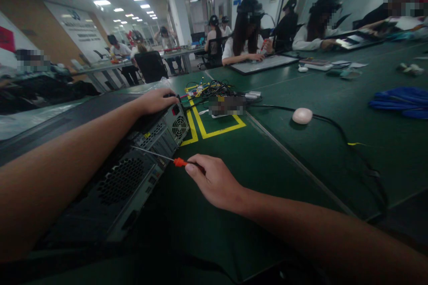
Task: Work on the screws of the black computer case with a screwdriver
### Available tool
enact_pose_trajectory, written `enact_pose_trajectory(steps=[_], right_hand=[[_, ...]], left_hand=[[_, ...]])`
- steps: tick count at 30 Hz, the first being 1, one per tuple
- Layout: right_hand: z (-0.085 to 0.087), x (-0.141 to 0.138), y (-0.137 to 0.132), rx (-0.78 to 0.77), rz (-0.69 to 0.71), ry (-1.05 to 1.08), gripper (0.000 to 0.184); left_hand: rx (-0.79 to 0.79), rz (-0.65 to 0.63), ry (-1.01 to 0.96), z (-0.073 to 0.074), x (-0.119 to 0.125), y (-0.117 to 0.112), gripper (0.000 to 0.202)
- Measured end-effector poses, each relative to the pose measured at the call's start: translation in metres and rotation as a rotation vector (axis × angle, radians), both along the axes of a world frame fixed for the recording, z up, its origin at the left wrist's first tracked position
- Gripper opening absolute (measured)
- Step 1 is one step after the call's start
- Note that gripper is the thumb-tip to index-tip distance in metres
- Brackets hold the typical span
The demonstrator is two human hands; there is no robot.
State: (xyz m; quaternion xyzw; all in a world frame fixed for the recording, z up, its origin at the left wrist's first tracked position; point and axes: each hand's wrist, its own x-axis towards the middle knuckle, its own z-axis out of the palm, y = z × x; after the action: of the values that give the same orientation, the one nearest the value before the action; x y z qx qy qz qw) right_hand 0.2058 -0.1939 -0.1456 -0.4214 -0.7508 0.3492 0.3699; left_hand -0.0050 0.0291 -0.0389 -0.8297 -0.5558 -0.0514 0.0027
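A dark desktop computer case (133, 196) lies on the table at the left, its rear panel with vents and ports facing me. My left hand (157, 100) rests on the far end of the case, fingers laid over its top edge. My right hand (214, 181) is wrapped round the handle of a screwdriver (179, 162) with an orange collar. The thin metal shaft points left, and its tip is at the rear panel's upper edge. Whether the tip sits in a screw I cannot tell.
Tangled cables (219, 89) lie beyond the case near yellow tape markings (222, 132). A pale computer mouse (302, 116) sits by a black cable. A blue cloth-like bundle (401, 101) is at the right. Across the green table (281, 178), a person (247, 35) works on a flat panel.
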Motion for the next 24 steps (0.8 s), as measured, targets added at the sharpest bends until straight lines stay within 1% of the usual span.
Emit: enact_pose_trajectory(steps=[4,10,18,24], right_hand=[[-0.0023,-0.0013,-0.001,-0.017,0.016,0.014,0.025],[-0.0002,-0.0041,-0.0038,-0.086,-0.034,-0.004,0.026],[0.0006,-0.0046,-0.0017,-0.071,-0.042,0.013,0.013],[-0.0021,-0.0048,0.0009,-0.052,-0.036,0.026,0.011]], left_hand=[[0.006,-0.008,-0.007,-0.0012,-0.0013,0.0018,0.074],[0.001,-0.003,-0.026,-0.0005,-0.0008,0.0004,0.07],[0.001,0.025,0.0,0.001,0.0018,-0.0021,0.068],[-0.001,0.019,0.012,0.0012,0.0018,-0.0026,0.067]])
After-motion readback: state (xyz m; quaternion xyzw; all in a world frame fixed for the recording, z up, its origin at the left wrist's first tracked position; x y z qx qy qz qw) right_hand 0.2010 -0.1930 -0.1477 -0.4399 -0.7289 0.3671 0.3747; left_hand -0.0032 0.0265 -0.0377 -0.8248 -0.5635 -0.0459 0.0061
